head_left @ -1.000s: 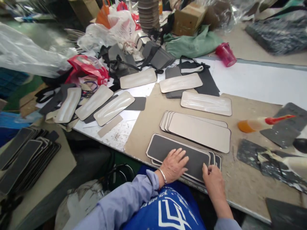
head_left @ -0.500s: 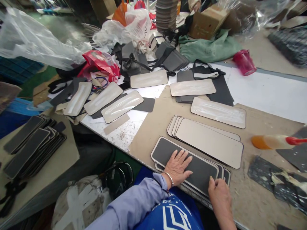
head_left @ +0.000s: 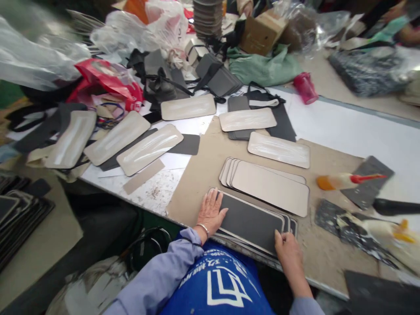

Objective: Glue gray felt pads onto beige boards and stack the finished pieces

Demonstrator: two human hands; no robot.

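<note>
A dark grey panel point(head_left: 251, 218) with a pale border and rounded corners lies on top of a stack of like panels at the table's front edge. My left hand point(head_left: 211, 212) rests flat over its left end, fingers stretched out and thumb spread. At the opposite end, my right hand point(head_left: 288, 251) is closed on the near right corner, with the thumb at the edge; its curled fingertips are partly hidden. Just behind this stack is a fanned pile of beige panels point(head_left: 271, 186). Farther back lies a beige panel with a shiny wet-looking coat point(head_left: 278, 149).
More shiny-coated panels point(head_left: 149, 150) are spread at the left and back. To the right are a bottle with orange contents and a red nozzle point(head_left: 334, 180) and a glue-smeared dark sheet point(head_left: 331, 218). A pink cup point(head_left: 305, 87) and a cardboard box point(head_left: 262, 33) stand behind.
My left hand has slid leftward from the middle of the dark panel to its left end. My right hand stays at the right corner. The view has turned to the right.
</note>
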